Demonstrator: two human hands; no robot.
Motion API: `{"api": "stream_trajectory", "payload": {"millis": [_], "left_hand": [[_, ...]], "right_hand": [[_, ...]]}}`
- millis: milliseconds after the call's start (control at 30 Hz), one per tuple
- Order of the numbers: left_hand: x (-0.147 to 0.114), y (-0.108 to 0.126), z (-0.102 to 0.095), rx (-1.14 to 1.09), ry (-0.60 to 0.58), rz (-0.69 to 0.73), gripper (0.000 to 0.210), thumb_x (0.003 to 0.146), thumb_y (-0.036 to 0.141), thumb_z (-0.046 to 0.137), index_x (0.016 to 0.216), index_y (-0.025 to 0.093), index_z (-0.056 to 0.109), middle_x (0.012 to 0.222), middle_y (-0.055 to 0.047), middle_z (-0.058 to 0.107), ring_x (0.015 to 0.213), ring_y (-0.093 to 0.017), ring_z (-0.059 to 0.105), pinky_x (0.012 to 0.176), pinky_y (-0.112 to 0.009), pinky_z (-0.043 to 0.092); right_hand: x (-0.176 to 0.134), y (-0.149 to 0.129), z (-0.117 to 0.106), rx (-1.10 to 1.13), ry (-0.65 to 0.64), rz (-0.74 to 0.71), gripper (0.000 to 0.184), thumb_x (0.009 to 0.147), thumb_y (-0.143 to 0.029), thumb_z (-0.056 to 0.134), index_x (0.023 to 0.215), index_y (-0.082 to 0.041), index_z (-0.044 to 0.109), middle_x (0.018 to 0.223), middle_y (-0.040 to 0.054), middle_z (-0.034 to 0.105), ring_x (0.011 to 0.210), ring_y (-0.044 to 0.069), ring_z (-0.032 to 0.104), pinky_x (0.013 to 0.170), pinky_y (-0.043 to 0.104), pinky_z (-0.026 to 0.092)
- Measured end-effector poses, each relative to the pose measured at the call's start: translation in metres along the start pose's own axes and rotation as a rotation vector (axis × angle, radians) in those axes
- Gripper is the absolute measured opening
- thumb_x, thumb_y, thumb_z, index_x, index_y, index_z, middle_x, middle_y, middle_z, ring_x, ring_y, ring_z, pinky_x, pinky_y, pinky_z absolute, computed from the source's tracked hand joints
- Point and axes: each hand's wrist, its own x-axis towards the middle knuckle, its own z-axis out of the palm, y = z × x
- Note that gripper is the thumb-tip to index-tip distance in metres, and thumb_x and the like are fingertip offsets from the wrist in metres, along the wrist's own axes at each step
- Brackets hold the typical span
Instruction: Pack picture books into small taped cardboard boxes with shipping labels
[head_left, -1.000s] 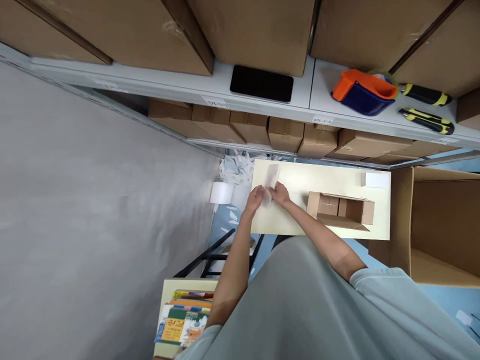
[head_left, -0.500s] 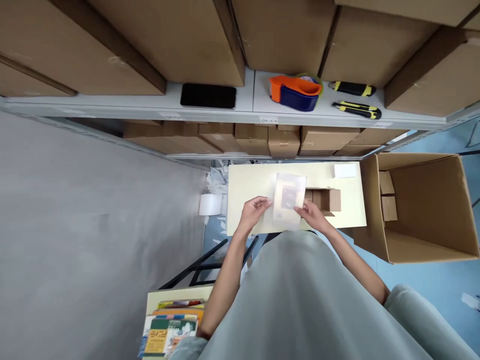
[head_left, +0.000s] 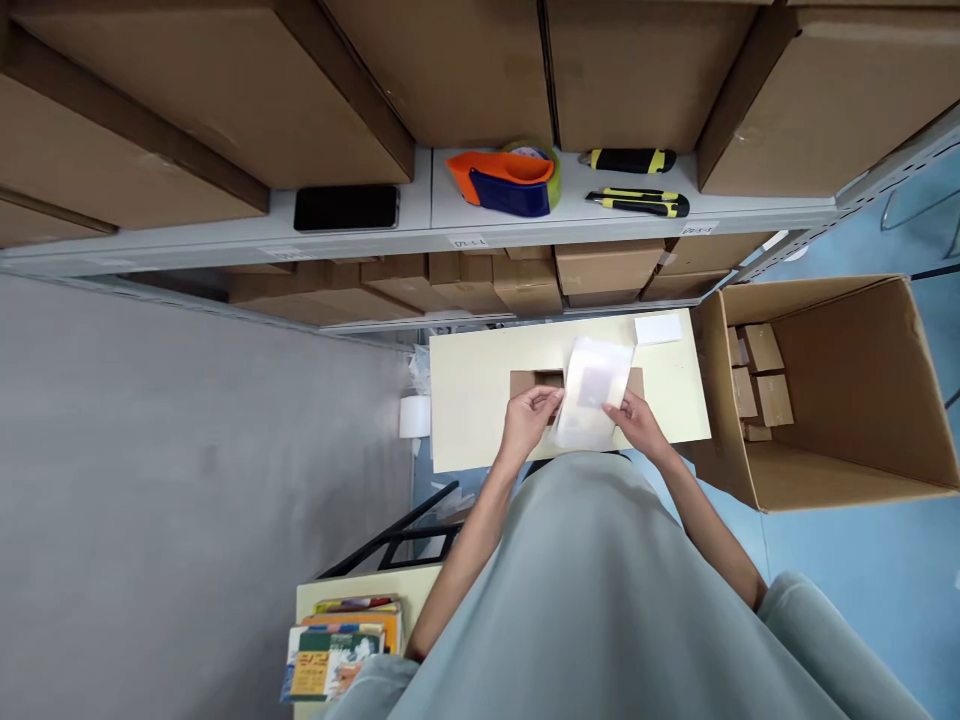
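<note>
A translucent white plastic packet point(head_left: 600, 385) with a darker rectangular patch showing through hangs between my two hands, tilted a little. My right hand point(head_left: 636, 422) pinches its lower right side, thumb on top. My left hand point(head_left: 529, 415) has its fingertips pinched together at the packet's left edge. Beneath the packet, a small open cardboard box point(head_left: 525, 382) rests on the cream table point(head_left: 469, 400); the packet covers most of its middle, so its contents are hidden. A white card or small box point(head_left: 658, 329) lies at the table's far right corner.
A large open carton point(head_left: 847, 390) with several small boxes stands right of the table. The shelf point(head_left: 420, 215) ahead carries cartons, a phone point(head_left: 346, 208), a tape dispenser point(head_left: 510, 185) and two utility knives point(head_left: 637, 202). Books point(head_left: 337, 660) lie on a stand at lower left.
My view has shifted to the right. Both hands and the packet have moved right over the table, so the packet now lies across the middle of the open box and its left flap shows.
</note>
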Motion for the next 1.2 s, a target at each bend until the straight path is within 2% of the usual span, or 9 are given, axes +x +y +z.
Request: {"api": "stream_trajectory", "payload": {"millis": [133, 233, 467, 567, 667, 733, 1000, 1100, 1200], "left_hand": [[-0.001, 0.001, 0.003, 0.026, -0.097, -0.018, 0.064, 0.072, 0.067, 0.09, 0.113, 0.02, 0.076, 0.091, -0.006, 0.08, 0.077, -0.021, 0.075, 0.074, -0.036, 0.065], [-0.004, 0.0, 0.007, 0.143, -0.141, -0.027, 0.051, 0.074, 0.063, 0.089, 0.101, 0.019, 0.081, 0.077, -0.004, 0.077, 0.072, -0.021, 0.073, 0.071, -0.033, 0.062], [-0.01, -0.016, 0.021, 0.074, -0.012, -0.091, 0.053, 0.072, 0.065, 0.09, 0.095, 0.018, 0.081, 0.069, -0.003, 0.075, 0.069, -0.022, 0.073, 0.076, -0.037, 0.064], [-0.012, -0.024, 0.025, 0.024, 0.027, -0.091, 0.057, 0.07, 0.068, 0.091, 0.094, 0.018, 0.079, 0.074, -0.004, 0.077, 0.071, -0.022, 0.074, 0.076, -0.037, 0.064], [-0.015, -0.032, 0.028, 0.003, 0.048, -0.088, 0.06, 0.068, 0.072, 0.09, 0.092, 0.019, 0.077, 0.081, -0.006, 0.08, 0.073, -0.022, 0.075, 0.074, -0.036, 0.064], [-0.017, -0.036, 0.03, -0.015, 0.061, -0.095, 0.061, 0.068, 0.073, 0.09, 0.093, 0.019, 0.076, 0.084, -0.007, 0.081, 0.073, -0.022, 0.075, 0.073, -0.036, 0.064], [-0.013, -0.05, 0.037, -0.095, 0.1, -0.057, 0.061, 0.074, 0.072, 0.086, 0.102, 0.018, 0.076, 0.095, -0.01, 0.083, 0.085, -0.026, 0.079, 0.082, -0.039, 0.065], [-0.007, -0.054, 0.035, -0.128, 0.059, -0.027, 0.059, 0.078, 0.07, 0.084, 0.104, 0.018, 0.075, 0.103, -0.012, 0.083, 0.097, -0.028, 0.08, 0.093, -0.043, 0.064], [-0.001, -0.057, 0.022, -0.049, 0.141, 0.032, 0.052, 0.086, 0.06, 0.081, 0.117, 0.018, 0.075, 0.114, -0.014, 0.082, 0.106, -0.029, 0.079, 0.102, -0.047, 0.061]], "right_hand": [[0.0, -0.006, -0.011, -0.058, -0.049, 0.04, 0.065, 0.091, -0.069, 0.075, 0.134, -0.021, 0.071, 0.124, 0.012, 0.082, 0.114, 0.031, 0.078, 0.106, 0.051, 0.064], [0.001, -0.004, -0.015, -0.09, -0.048, 0.07, 0.058, 0.092, -0.064, 0.076, 0.131, -0.021, 0.071, 0.123, 0.0121, 0.082, 0.112, 0.03, 0.08, 0.102, 0.049, 0.065], [0.01, -0.02, -0.014, -0.33, 0.04, -0.021, 0.061, 0.095, -0.052, 0.073, 0.148, -0.024, 0.063, 0.143, 0.0115, 0.074, 0.131, 0.033, 0.072, 0.115, 0.051, 0.058], [0.011, -0.033, -0.009, -0.569, -0.002, -0.067, 0.078, 0.092, -0.052, 0.079, 0.161, -0.028, 0.052, 0.154, 0.0116, 0.066, 0.137, 0.037, 0.066, 0.116, 0.054, 0.055], [0.012, -0.036, -0.002, -0.81, -0.05, -0.085, 0.113, 0.083, -0.056, 0.089, 0.175, -0.026, 0.03, 0.161, 0.0179, 0.057, 0.142, 0.042, 0.06, 0.111, 0.054, 0.056], [0.013, -0.034, 0.002, -0.932, -0.064, -0.1, 0.122, 0.082, -0.054, 0.09, 0.178, -0.025, 0.019, 0.159, 0.021, 0.055, 0.141, 0.044, 0.06, 0.107, 0.053, 0.057], [0.023, -0.04, 0.005, -1.148, -0.096, -0.237, 0.116, 0.094, -0.044, 0.08, 0.179, -0.026, 0.004, 0.138, 0.0183, 0.061, 0.124, 0.041, 0.065, 0.097, 0.05, 0.059], [0.03, -0.049, 0.004, -1.268, -0.101, -0.31, 0.108, 0.098, -0.039, 0.075, 0.179, -0.024, 0.006, 0.128, 0.0174, 0.062, 0.114, 0.039, 0.066, 0.098, 0.05, 0.058], [0.038, -0.059, 0.003, -1.396, -0.094, -0.334, 0.097, 0.102, -0.034, 0.068, 0.179, -0.024, 0.011, 0.127, 0.0184, 0.06, 0.109, 0.037, 0.065, 0.097, 0.048, 0.057]]}}
